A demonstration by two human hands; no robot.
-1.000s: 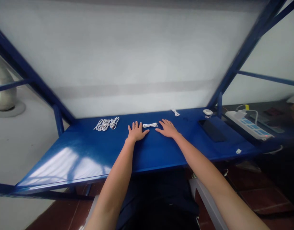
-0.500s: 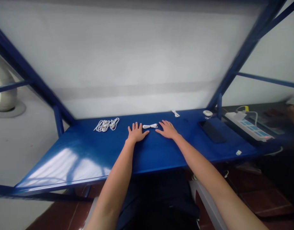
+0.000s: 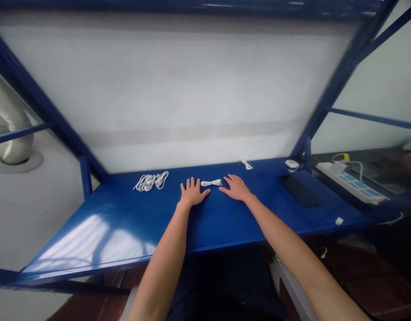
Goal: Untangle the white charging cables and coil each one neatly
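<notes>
My left hand lies flat on the blue table, fingers spread, holding nothing. My right hand rests flat a little to the right, also open and empty. Between their fingertips lies a small bundled white cable, just beyond both hands and touching neither. A larger pile of white cables sits farther left near the back edge.
A small white cable piece lies at the back. A white round object and a black phone are on the right, with a small white item near the front edge. A power strip sits on the neighbouring table. Blue frame posts flank the table.
Both hands stay flat in the same place. The view has tilted slightly, so everything sits a little lower in the picture.
</notes>
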